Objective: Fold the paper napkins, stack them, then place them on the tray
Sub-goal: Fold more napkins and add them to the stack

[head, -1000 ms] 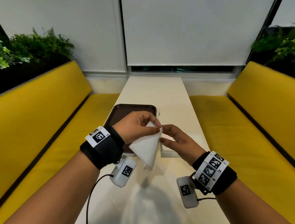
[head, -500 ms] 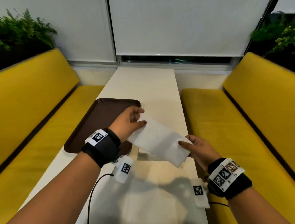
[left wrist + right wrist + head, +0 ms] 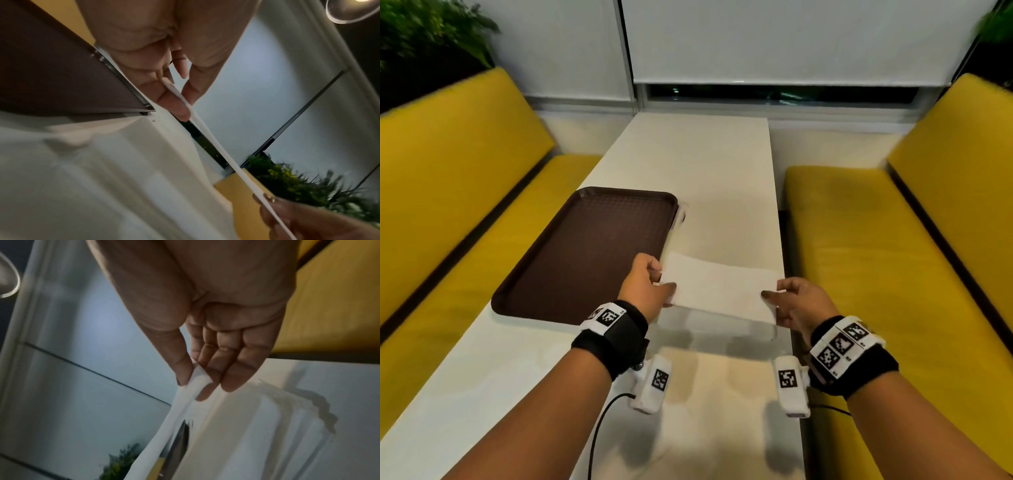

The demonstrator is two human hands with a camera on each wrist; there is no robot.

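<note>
Head view is showing one white rectangular paper napkin being held stretched above the white desk, its long axis running left to right across the lower middle of the frame. The left hand is pinching its left end, the right hand its right end, thumb over fingers. One dark brown plastic tray is lying left of centre, just beside the napkin.

White napkin; brown textured tray; yellow benches.
</note>
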